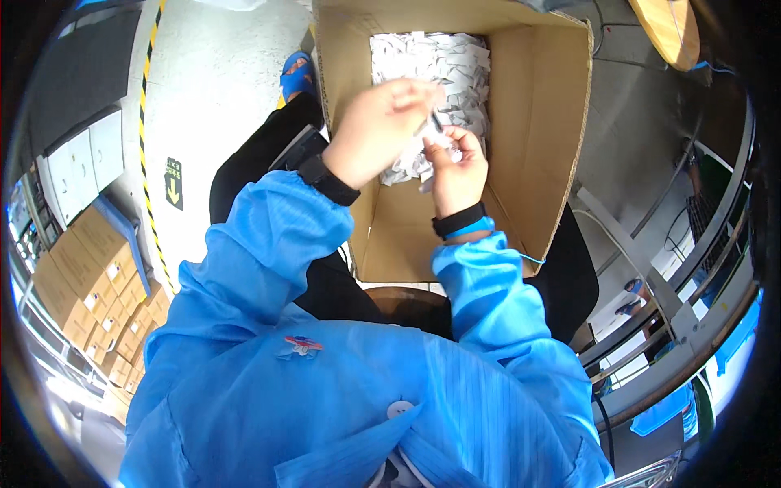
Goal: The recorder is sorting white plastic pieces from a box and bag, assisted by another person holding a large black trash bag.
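Both my hands are over an open cardboard box [553, 106] that stands between my legs. Many small white pieces [431, 57], like folded paper or little packets, cover its bottom. My right hand [462, 175] pinches a small whitish piece with a dark strip [437, 122] between thumb and fingers. Just left of it and slightly higher, my left hand [378, 126] has its fingers bent together near the top of that piece. Blur and glare hide what the left fingertips hold. Black bands circle both wrists below the blue sleeves.
Stacked brown cartons [98, 285] and white cabinets [85, 163] stand at the far left. Yellow-and-black tape [145, 122] runs along the floor. Metal frame bars [643, 260] are on the right, with a wooden board [667, 32] at upper right.
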### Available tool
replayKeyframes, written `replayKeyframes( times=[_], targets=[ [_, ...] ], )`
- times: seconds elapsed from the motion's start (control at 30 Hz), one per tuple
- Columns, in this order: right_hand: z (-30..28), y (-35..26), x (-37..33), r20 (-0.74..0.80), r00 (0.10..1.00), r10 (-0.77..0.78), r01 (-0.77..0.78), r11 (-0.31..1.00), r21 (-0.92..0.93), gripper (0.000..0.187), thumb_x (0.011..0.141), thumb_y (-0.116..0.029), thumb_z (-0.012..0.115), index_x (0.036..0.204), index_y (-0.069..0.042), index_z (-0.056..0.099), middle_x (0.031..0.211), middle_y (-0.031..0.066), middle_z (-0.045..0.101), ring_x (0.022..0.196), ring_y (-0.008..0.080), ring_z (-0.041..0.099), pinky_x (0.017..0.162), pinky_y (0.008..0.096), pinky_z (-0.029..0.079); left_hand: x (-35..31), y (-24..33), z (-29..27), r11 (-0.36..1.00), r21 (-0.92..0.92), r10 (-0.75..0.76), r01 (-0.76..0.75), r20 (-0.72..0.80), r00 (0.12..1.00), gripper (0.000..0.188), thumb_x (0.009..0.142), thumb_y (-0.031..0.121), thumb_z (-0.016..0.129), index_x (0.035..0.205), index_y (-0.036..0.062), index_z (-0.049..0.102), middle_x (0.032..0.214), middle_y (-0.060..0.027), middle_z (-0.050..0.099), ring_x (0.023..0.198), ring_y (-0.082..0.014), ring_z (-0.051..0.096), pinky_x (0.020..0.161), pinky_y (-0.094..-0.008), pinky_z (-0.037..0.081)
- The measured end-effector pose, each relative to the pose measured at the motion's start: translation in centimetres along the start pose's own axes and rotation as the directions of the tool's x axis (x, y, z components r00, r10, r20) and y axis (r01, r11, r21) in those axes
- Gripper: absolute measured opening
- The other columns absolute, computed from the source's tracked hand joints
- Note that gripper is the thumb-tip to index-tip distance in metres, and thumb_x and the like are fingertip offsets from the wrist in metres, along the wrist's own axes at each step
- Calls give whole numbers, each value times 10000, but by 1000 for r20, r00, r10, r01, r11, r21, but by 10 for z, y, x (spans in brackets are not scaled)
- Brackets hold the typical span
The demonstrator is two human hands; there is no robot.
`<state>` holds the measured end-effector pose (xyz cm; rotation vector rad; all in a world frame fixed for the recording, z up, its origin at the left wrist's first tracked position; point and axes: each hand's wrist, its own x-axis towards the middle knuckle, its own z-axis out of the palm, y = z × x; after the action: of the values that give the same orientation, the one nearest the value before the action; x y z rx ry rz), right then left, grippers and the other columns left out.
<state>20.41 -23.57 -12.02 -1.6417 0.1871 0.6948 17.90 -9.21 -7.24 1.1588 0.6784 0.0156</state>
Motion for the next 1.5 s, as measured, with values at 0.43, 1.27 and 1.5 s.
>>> replayKeyframes(
  times=[0.43,1.27,1.5],
  targets=[
    [28,126,145,406,913,23,365,395,-843,1235,381,-485,894,1427,-374,248,1514,204,30,1344,519,69,1073,572,251,30,58,-56,929,60,342,-366,-522,781,175,989,123,389,1093,33,497,702,47,423,567,-24,336,518,-183,281],
    [-20,-48,52,355,928,110,-148,986,82,207,846,16,582,1051,-10,580,941,67,632,814,168,603,706,294,493,46,45,-59,888,92,437,-450,-473,765,174,994,114,375,1006,33,528,680,75,371,575,-4,294,513,-175,257],
    [-30,-132,-4,287,958,-17,-52,971,232,235,862,41,522,1092,0,541,960,94,621,831,194,617,712,316,514,6,75,-27,693,271,719,-668,-333,610,116,918,52,539,1024,8,519,785,5,511,697,-47,443,639,-200,382]
  ],
)
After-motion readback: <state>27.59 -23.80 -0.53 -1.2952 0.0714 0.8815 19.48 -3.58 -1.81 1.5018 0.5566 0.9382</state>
